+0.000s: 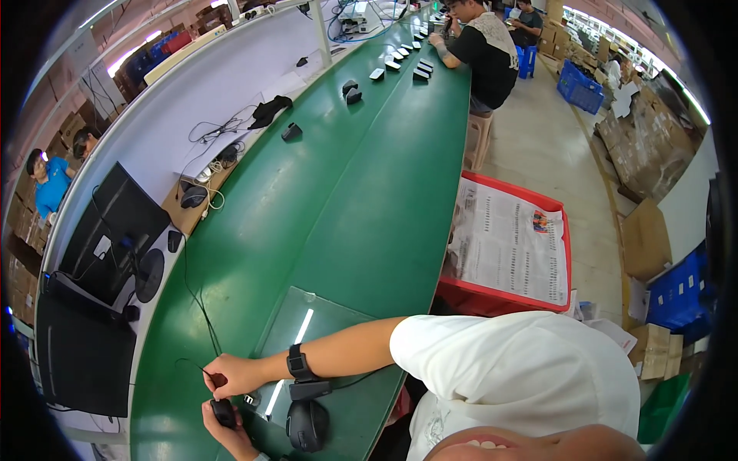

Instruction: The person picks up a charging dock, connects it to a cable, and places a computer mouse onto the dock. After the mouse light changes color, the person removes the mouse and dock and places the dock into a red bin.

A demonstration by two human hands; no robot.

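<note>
My left hand (229, 436), at the bottom of the view, is closed around a small black mouse (224, 413). Just above it, my right hand (233, 376) has its fingers pinched at the mouse's end, where a thin black cable (201, 367) loops out. Whether the fingers grip the cable itself is too small to make out. A black strap (298, 362) circles my right wrist. Beside it on the table sits a larger black mouse (307, 426). A small silver-and-dark piece (251, 399) lies near my right hand.
Under my right forearm is a clear sheet (314, 304) on the green table (338, 207). Monitors (115, 230) stand along the left edge. A red bin (503, 303) holding printed paper is beside the table. At the far end, a seated person (492, 54) works near several small devices (393, 66).
</note>
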